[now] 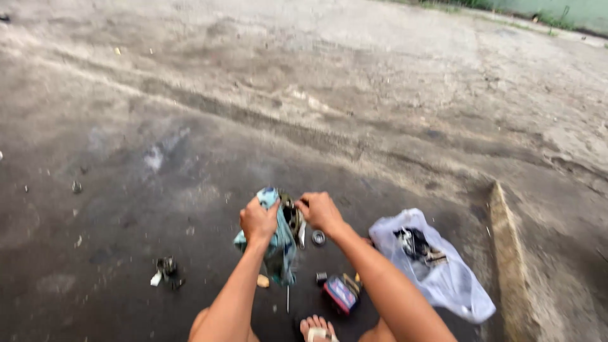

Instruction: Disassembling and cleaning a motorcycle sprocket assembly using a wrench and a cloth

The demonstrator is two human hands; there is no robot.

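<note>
Head view, looking down at bare ground [190, 126], dark and stained near, paler and sandy far.

Left hand [258, 221]: forearm rises from the near edge, slanting up and slightly right. Hand is fisted, back toward the camera, fingers closed around a blue-green patterned cloth [278, 244]. Cloth bunches above the fist and hangs down below it toward the near side; its long axis runs roughly near to far, upper end a little left of the lower end.

Right hand [320, 212]: forearm enters from the near right and angles up-left. Wrist straight, knuckles up, fingers curled shut on a small dark metal part [292, 216] that sits between the two hands, touching the cloth's right edge. The part is too blurred to give its shape or which way it points.

Both hands are held just above the ground, in the near centre of the scene, just beside each other.

Around them:
- small round metal ring [318, 237] on the ground just under the right wrist.
- red and blue flat package [341, 293] near, between the forearms, tilted.
- white plastic bag [437, 266] to the right, lying open, dark metal pieces inside.
- small dark part with a white scrap [166, 269] on the ground, well to the left.
- sandalled foot [318, 329] at the near edge.
- raised concrete kerb [506, 253] running near to far on the right.
</note>
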